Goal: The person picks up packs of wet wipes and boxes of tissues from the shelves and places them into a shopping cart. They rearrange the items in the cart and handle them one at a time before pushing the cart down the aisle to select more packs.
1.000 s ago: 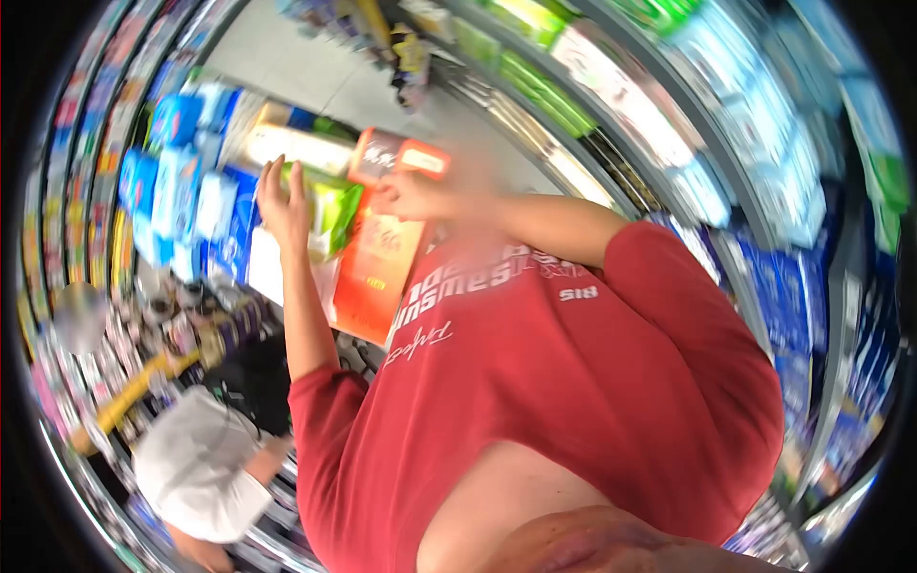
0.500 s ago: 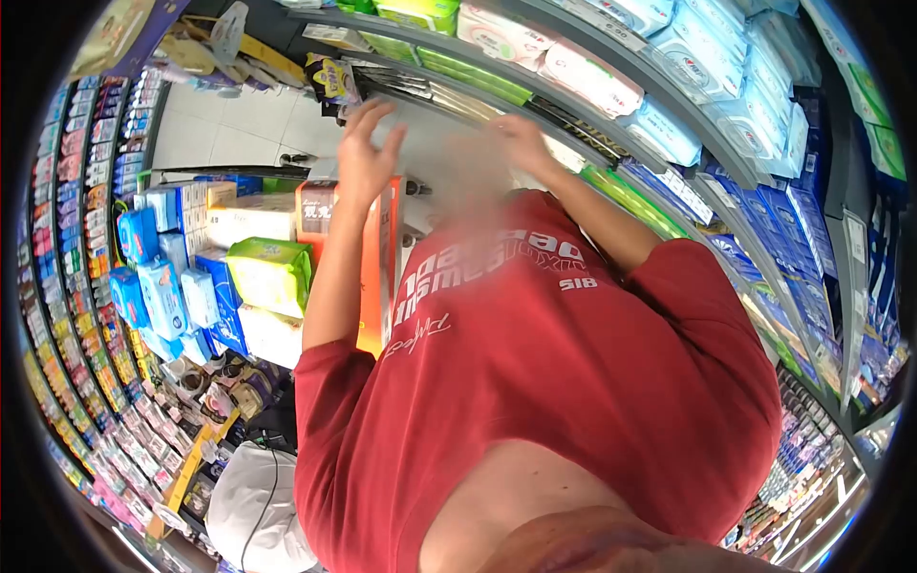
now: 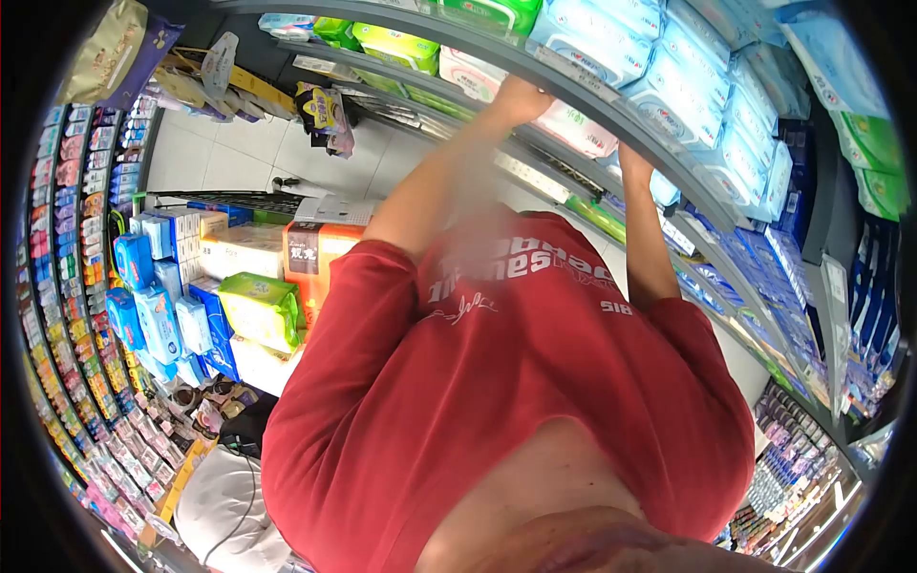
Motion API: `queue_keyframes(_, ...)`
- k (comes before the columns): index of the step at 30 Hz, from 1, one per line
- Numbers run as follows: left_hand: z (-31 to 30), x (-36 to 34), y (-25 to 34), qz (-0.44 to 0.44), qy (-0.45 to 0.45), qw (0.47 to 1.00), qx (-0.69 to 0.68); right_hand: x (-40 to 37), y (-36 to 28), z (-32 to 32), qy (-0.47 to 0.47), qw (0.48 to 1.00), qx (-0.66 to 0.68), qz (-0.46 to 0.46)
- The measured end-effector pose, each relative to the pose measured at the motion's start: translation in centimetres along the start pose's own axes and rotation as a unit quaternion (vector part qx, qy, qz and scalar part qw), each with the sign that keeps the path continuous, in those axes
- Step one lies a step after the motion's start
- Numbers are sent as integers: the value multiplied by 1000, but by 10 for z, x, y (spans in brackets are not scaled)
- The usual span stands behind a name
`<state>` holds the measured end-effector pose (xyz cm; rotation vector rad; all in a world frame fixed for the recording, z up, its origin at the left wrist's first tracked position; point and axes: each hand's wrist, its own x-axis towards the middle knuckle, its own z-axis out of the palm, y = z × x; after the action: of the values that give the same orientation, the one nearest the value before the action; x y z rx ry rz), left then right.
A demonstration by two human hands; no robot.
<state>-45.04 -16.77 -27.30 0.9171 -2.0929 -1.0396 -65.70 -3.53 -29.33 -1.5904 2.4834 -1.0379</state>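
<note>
My left hand (image 3: 521,101) reaches into a shelf bay, its fingers mostly hidden beneath the edge of the upper shelf (image 3: 611,81). It lies between two pink-and-white soft packs, one on its left (image 3: 466,73) and another on its right (image 3: 579,128). Farther right, my right hand (image 3: 634,164) goes under the same shelf edge beside a light blue pack (image 3: 611,169), with its fingers out of sight. Whether either hand grips a pack cannot be made out.
Light blue soft packs (image 3: 683,81) fill the upper shelf. Green packs (image 3: 396,46) stand farther left. On my left is a stack of boxes and packs, with a green pack (image 3: 260,310) and an orange box (image 3: 304,256). Tiled floor (image 3: 224,153) shows beyond.
Both hands, raised in front of my chest before, have moved forward and right into the shelf bay. My body has turned slightly toward the shelves.
</note>
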Motion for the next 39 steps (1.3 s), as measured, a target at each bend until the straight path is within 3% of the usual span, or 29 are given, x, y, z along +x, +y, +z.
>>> queue_keyframes(4,26,19,-7,54,16,986,157,3,26,3,-39,998,-16,-41)
queue_keyframes(7,33,27,-12,22,-19,995,100,11,38,4,-52,996,-16,-76)
queue_keyframes(13,52,38,-22,57,69,982,164,20,37,-3,-75,992,-31,-94)
queue_keyframes(15,47,39,-17,7,23,992,120,20,34,-8,-75,992,-29,-95)
queue_keyframes(19,35,32,-13,23,40,997,68,11,23,-16,-67,994,-24,-82)
queue_keyframes(21,13,22,16,-70,8,998,1,4,19,-19,-65,995,-23,-73)
queue_keyframes(22,16,19,11,-35,46,998,-1,3,18,-17,-38,996,17,-82)
queue_keyframes(25,0,13,23,-46,20,997,52,0,13,-9,-8,991,110,-76)
queue_keyframes(27,-3,-1,19,-11,51,998,-20,-13,-10,-3,21,979,196,51)
queue_keyframes(29,-10,-14,20,-57,22,970,-234,-26,-32,-12,6,971,238,34)
queue_keyframes(30,-12,-21,20,-80,5,938,-336,-34,-41,-14,-23,938,330,100)
queue_keyframes(31,-14,-26,20,-78,0,938,-338,-42,-48,-16,-50,892,418,163)
queue_keyframes(33,-22,-40,26,-46,82,966,-240,-57,-61,-18,-65,889,396,219)
queue_keyframes(35,-42,-60,35,-64,76,975,-196,-73,-77,-22,-102,867,411,264)
queue_keyframes(37,-60,-83,39,-141,59,985,-76,-89,-90,-21,-123,864,406,272)
queue_keyframes(39,-75,-106,36,-162,72,980,-92,-103,-105,-16,-161,858,403,273)
